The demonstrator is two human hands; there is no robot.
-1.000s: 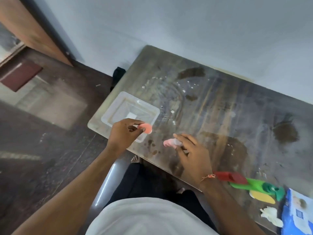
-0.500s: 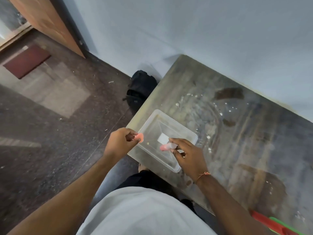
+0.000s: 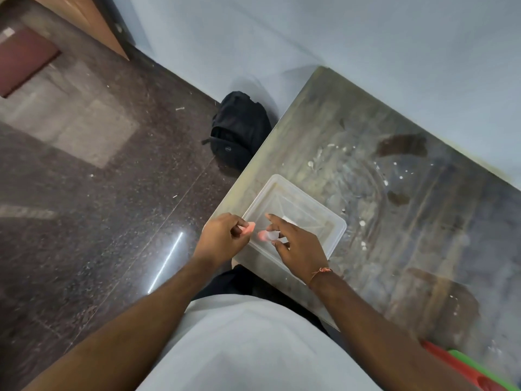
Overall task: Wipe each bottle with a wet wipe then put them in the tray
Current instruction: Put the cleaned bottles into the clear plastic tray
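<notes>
While the view had swung left since a second ago, both hands had moved over the tray [image 3: 337, 225]. Left hand [image 3: 222, 239] pinched a pink cap [image 3: 249, 227]; right hand [image 3: 300, 246], fingers loosely spread, held the small bottle [image 3: 267, 235] lying sideways, pink end pointing left. Looked near drop-off, the bench [image 3: 423, 221] beyond.

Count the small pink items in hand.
2: a small pink piece pinched in the left hand, and a pink-and-clear small bottle under the right hand over the clear plastic tray.
</notes>
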